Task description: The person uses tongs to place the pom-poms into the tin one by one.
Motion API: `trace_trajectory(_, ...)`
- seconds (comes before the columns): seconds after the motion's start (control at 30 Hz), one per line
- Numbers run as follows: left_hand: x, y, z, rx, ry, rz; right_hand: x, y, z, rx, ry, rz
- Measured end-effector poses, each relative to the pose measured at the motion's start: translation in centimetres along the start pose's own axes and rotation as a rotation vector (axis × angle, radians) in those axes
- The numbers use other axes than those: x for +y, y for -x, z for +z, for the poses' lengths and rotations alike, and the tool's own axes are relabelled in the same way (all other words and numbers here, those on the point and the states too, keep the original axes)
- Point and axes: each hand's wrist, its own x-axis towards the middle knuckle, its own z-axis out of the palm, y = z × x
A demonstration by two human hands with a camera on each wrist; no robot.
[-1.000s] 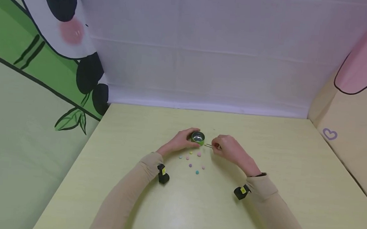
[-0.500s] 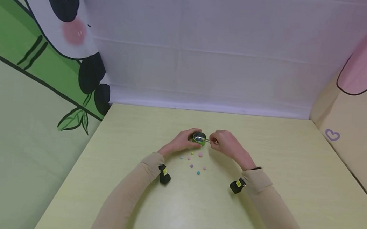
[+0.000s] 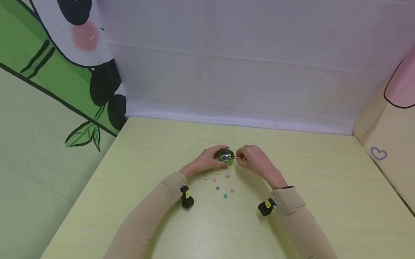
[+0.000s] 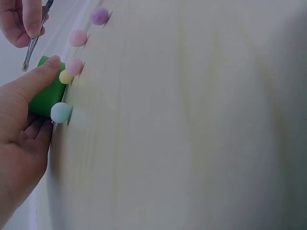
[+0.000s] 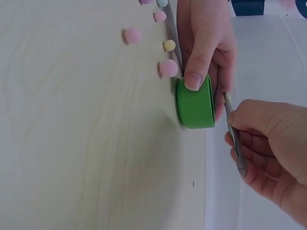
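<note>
My left hand (image 3: 205, 159) holds a small round green tin (image 5: 195, 106) with a silvery inside, thumb on its near side and fingers behind it. The tin stands on the table with its mouth up. My right hand (image 3: 256, 160) pinches metal tweezers (image 5: 236, 146) just right of the tin. At the tweezers' tips sits a small pale yellow pom-pom (image 5: 228, 97), over the tin's mouth. Loose on the table in front of the tin lie several pom-poms, among them a pink one (image 5: 168, 68), a yellow one (image 3: 218, 173), a purple one (image 3: 217, 188) and a teal one (image 3: 225, 195).
The light wooden table (image 3: 172, 230) runs back to a white cloth backdrop (image 3: 231, 87). Printed panels flank it on both sides. A small black camera is strapped to each wrist, near the cuffs of the beige sleeves (image 3: 141, 220).
My right hand has moved left and a little away from me, bringing the tweezers' tips from beside the tin to over its mouth. The left hand still holds the tin in place.
</note>
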Motion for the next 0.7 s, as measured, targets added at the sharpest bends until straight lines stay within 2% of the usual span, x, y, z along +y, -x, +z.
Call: trace_trajectory(0.7, -0.10, 0.39, -0.02, -0.006, 0.000, 0.014, -0.33, 0.37, -0.08, -0.042, -0.017, 0.076)
